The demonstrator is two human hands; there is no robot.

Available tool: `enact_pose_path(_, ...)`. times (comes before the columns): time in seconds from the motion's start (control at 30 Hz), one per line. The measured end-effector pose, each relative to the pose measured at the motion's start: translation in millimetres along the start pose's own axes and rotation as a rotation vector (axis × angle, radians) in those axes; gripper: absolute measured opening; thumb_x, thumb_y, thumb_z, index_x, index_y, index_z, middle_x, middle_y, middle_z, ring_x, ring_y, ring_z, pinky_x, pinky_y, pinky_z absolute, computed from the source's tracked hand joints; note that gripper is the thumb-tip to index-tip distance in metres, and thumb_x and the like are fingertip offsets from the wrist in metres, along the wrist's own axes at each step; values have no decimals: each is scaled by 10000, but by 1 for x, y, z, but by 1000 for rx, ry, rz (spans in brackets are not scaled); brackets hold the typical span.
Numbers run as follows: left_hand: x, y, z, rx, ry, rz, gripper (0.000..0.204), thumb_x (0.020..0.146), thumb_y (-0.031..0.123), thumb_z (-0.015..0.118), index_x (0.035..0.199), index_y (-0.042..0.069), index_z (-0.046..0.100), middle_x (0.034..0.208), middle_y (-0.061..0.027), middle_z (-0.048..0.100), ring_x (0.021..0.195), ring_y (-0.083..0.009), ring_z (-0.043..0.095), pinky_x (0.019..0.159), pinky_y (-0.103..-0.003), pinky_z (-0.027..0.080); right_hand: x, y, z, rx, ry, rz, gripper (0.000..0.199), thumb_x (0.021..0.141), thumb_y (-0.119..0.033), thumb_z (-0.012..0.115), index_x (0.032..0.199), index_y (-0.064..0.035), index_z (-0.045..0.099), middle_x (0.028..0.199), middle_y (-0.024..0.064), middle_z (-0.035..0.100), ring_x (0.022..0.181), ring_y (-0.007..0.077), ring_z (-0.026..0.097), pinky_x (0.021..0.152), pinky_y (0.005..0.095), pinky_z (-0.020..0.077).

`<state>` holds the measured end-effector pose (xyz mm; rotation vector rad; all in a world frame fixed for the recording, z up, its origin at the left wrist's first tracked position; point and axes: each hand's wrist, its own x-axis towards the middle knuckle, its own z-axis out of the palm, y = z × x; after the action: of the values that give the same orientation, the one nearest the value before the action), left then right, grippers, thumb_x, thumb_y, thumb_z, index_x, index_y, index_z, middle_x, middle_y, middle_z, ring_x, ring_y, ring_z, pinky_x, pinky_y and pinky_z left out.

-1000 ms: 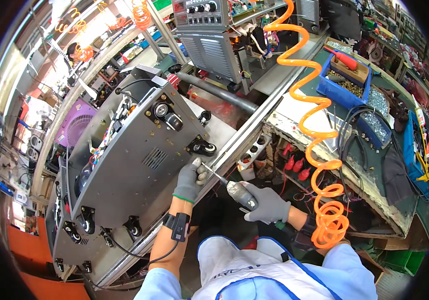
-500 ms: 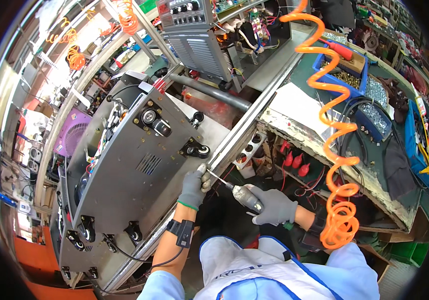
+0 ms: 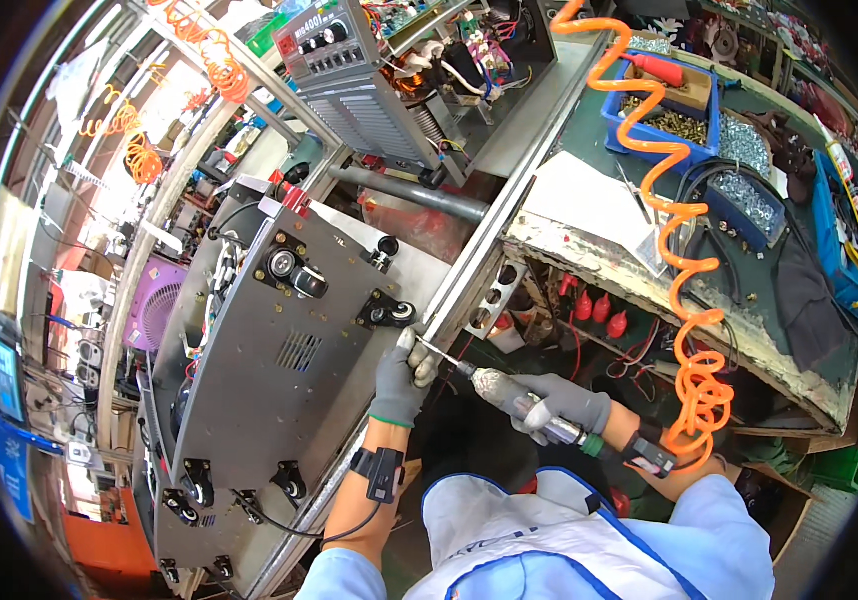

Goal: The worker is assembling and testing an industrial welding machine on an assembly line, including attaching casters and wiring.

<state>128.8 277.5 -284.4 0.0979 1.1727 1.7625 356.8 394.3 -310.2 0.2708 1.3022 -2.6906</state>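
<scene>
My right hand (image 3: 571,403), in a grey glove, is wrapped round a power screwdriver (image 3: 497,388) with a long thin bit and a green rear end. The bit slants up and left to the fingertips of my left hand (image 3: 401,385). That gloved hand is closed, thumb and fingers together at the bit's tip; whatever they pinch is too small to make out. Just beyond them, to the left, stands a grey metal machine housing (image 3: 259,370) tipped so its base faces me. Black casters (image 3: 389,311) are bolted to the base, near a slotted vent.
A coiled orange air hose (image 3: 686,265) hangs down over my right forearm. On the right workbench (image 3: 569,140) are blue bins (image 3: 694,150) of small fasteners and a white sheet (image 3: 589,205). An open-sided machine (image 3: 349,90) stands at the back. Another casters-fitted housing sits at lower left.
My right hand and the screwdriver have swung slightly, showing more of the tool's rear. The view has shifted, moving the housing a little in the picture. My left hand stays at the bit's tip.
</scene>
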Motion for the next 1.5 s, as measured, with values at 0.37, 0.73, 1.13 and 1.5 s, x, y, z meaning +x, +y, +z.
enact_pose_path(0.37, 26, 16, 11, 2050, 272, 1039, 229, 717, 123, 582, 939, 161, 620, 1013, -56, 595, 921, -263, 521, 759, -388, 424, -5, -24, -13, -141, 189, -158, 809, 530, -131, 653, 1289, -27, 391, 686, 52, 533, 486, 134, 534, 443, 250, 456)
enact_pose_path(0.73, 31, 27, 1, 1971, 482, 1139, 436, 668, 263, 655, 1037, 87, 504, 960, -152, 548, 946, -312, 509, 815, -423, 396, 25, -41, -24, -566, 258, -262, 709, 553, -130, 703, 1201, 15, 455, 888, 62, 576, 763, 147, 539, 721, 309, 459)
enact_pose_path(1.13, 33, -2, -13, 1270, 965, 641, 575, 714, 438, 656, 1090, 41, 477, 1015, -175, 590, 932, -334, 576, 789, -417, 438, 80, -36, -23, -1005, 235, -177, 819, 537, -251, 703, 1254, 11, 405, 983, 220, 590, 894, 320, 591, 812, 351, 449)
enact_pose_path(1.5, 42, -7, -20, 1175, 889, 793, 376, 806, 303, 565, 1042, 16, 510, 934, -196, 612, 837, -344, 596, 759, -422, 447, 85, -38, -12, -933, 275, -21, 838, 542, -317, 668, 1292, -50, 405, 1013, 284, 527, 984, 411, 481, 868, 422, 399)
